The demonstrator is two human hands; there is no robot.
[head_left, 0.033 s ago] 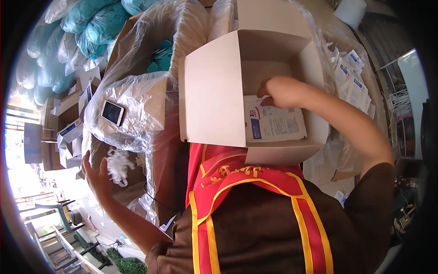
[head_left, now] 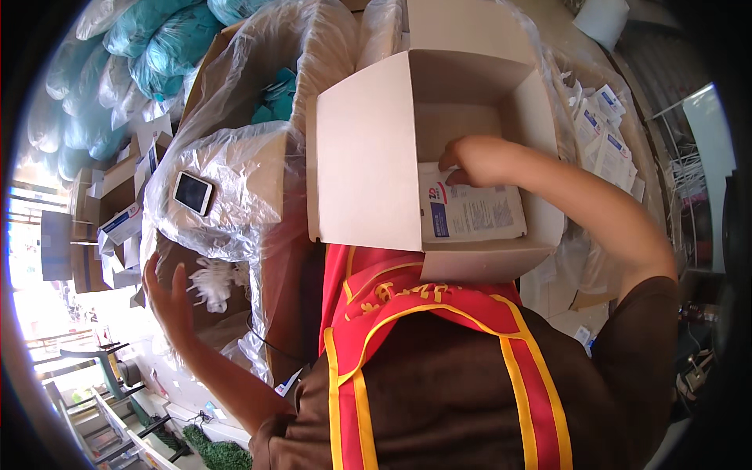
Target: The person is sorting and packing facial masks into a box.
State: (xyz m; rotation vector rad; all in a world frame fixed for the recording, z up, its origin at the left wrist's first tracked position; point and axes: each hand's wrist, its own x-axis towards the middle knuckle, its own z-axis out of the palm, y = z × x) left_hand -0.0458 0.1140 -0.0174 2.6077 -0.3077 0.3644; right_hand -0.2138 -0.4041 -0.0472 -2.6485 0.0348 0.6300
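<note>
My right hand (head_left: 474, 159) reaches into an open cardboard box (head_left: 364, 157). Its fingers are bent, with a gap between the fingertips, at the upper edge of a flat white packet (head_left: 478, 215) with blue and red print. The packet lies inside, at the near end of the box; whether others lie beneath it is hidden. To the left, my left hand (head_left: 168, 301) is raised with thumb and fingers apart, holding nothing that I can see. Just right of it, a loose bundle of white strips or cloth (head_left: 215, 283) shows over a plastic-lined carton.
A phone (head_left: 193, 193) lies on clear plastic (head_left: 243, 168) left of the box. Behind it, a lined carton holds teal pieces (head_left: 276, 98). Bagged teal and white goods (head_left: 172, 51) are piled far left. More white packets (head_left: 603, 145) fill a lined carton at the right.
The white bundle has shifted slightly right and up and changed shape. My left hand has moved very slightly; my right hand stays almost in place.
</note>
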